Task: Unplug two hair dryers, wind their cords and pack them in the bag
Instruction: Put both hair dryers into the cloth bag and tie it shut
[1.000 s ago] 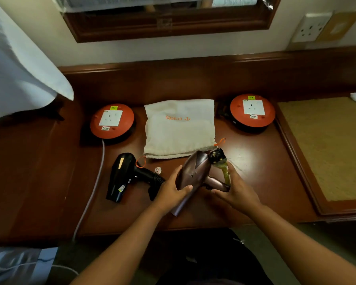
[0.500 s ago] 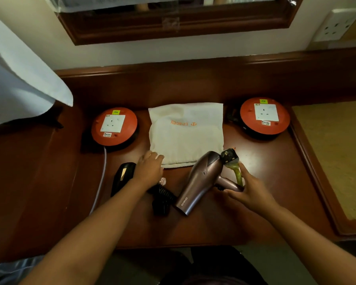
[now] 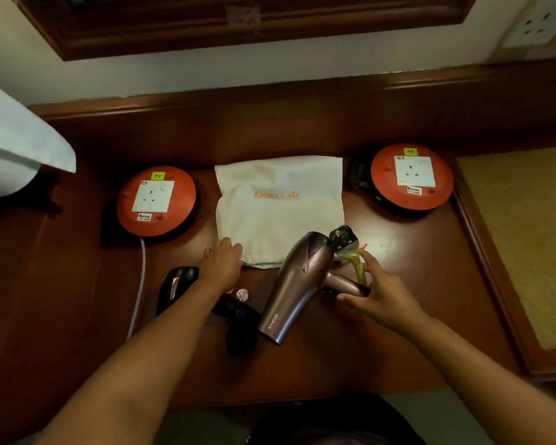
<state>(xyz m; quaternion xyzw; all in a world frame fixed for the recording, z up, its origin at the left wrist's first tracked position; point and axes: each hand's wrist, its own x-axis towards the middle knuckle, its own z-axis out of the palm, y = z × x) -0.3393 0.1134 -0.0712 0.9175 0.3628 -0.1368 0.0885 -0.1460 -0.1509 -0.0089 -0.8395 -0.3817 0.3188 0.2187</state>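
Both forearms bare to the frame edge, no sleeves visible. Left hand and right hand ungloved, unadorned.

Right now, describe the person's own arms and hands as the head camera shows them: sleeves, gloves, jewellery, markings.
Both forearms are bare up to the frame's lower edge; no sleeve shows. The left hand and the right hand wear no gloves. No watch, bracelet or ring is visible, and no markings show. The right hand's palm side is hidden, so nothing can be said of it.
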